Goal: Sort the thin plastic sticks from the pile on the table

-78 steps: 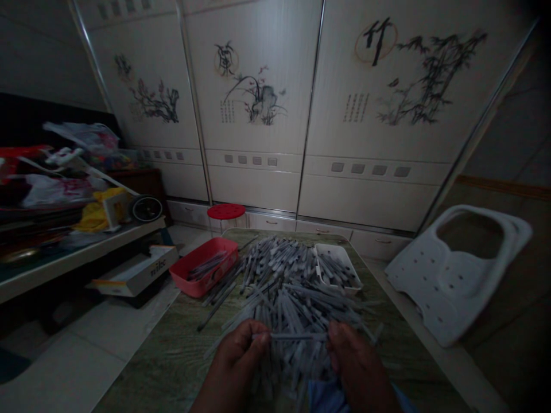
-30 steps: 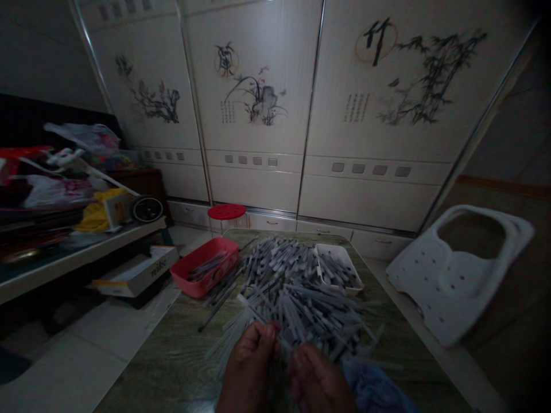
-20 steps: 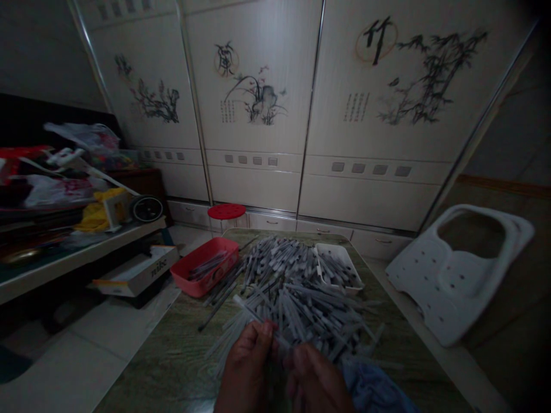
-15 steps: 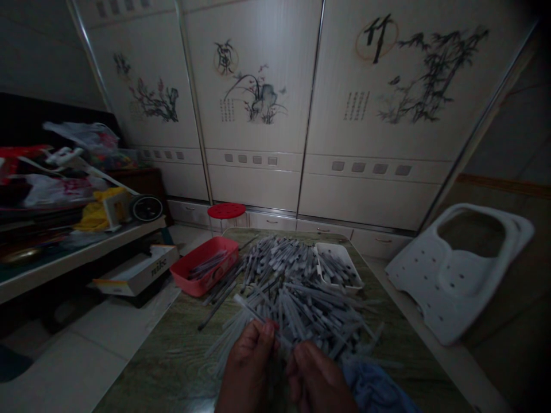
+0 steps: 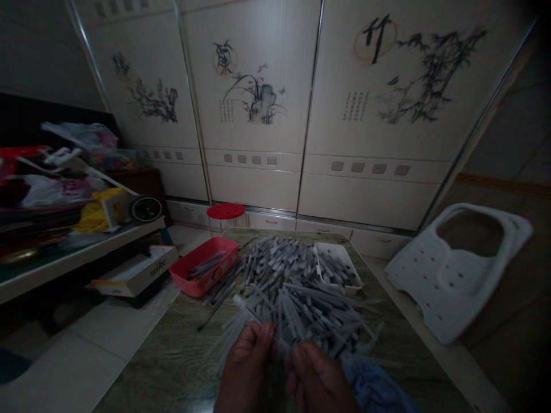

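Observation:
My left hand (image 5: 249, 358) is closed in a pinch at the near side of the table. From its fingertips a thin translucent pen-like stick (image 5: 246, 308) points up and left, with a paler end. Close by on the right, my right hand (image 5: 316, 370) has its thumb and fingers pressed together; what they hold is too dim to make out. Just beyond both hands spreads a large heap of slender grey and clear pen-like sticks (image 5: 310, 312). Some looser, clearer sticks (image 5: 226, 338) lie left of my left hand.
A red bin (image 5: 202, 275) with a few sticks stands left of the heap; a white tray (image 5: 338, 267) full of dark-tipped sticks is at right. Blue cloth (image 5: 376, 384) lies by my right wrist. Beyond the wooden table (image 5: 163, 355) are a red stool (image 5: 226, 211) and a white folded chair (image 5: 451, 275).
Almost nothing differs. Both hands keep their pinch in nearly the same place, and the stick in my left hand has barely shifted.

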The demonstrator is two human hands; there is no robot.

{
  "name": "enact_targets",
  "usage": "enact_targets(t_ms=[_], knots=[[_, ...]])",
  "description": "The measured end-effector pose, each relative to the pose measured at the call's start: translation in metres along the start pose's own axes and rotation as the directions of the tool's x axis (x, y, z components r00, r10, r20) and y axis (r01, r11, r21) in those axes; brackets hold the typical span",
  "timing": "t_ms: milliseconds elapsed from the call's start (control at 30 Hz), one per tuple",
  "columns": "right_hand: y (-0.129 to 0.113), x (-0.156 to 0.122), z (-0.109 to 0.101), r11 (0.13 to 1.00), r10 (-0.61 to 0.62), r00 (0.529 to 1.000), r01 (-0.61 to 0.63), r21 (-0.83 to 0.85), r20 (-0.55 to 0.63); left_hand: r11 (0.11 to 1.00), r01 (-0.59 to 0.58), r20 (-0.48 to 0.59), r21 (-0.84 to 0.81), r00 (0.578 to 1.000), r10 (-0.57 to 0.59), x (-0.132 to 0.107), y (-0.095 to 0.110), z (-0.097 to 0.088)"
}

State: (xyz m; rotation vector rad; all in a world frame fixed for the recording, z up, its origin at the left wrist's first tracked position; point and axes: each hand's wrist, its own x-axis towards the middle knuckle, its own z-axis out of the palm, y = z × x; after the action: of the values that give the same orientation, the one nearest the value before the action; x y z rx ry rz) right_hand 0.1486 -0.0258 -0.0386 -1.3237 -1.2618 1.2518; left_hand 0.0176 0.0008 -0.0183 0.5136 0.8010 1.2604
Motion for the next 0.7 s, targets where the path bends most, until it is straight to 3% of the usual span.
enact_targets(t_ms=[167, 333, 500, 700], knots=[[-0.0007, 0.003, -0.0014, 0.998, -0.057, 0.991, 0.058, 0.0, -0.12, 1.0, -0.021, -0.029, 0.008, 0.999, 0.021, 0.0033, -0.0007, -0.0008], [-0.0082, 0.0017, -0.0029, 0.984, 0.107, 0.994, -0.11, 0.138, 0.028, 0.999, -0.01, -0.019, 0.035, 1.0, 0.011, 0.0056, -0.0021, -0.0013], [-0.0075, 0.0024, -0.0003, 0.996, 0.023, 0.995, -0.015, 0.09, -0.093, 1.0, -0.024, -0.064, 0.001, 0.998, 0.024, 0.0044, 0.0002, -0.001], [-0.0016, 0.0046, 0.0033, 0.989, 0.044, 0.999, -0.04, 0.14, -0.028, 1.0, -0.009, -0.052, 0.0, 0.999, 0.009, 0.0036, 0.0005, -0.0021]])
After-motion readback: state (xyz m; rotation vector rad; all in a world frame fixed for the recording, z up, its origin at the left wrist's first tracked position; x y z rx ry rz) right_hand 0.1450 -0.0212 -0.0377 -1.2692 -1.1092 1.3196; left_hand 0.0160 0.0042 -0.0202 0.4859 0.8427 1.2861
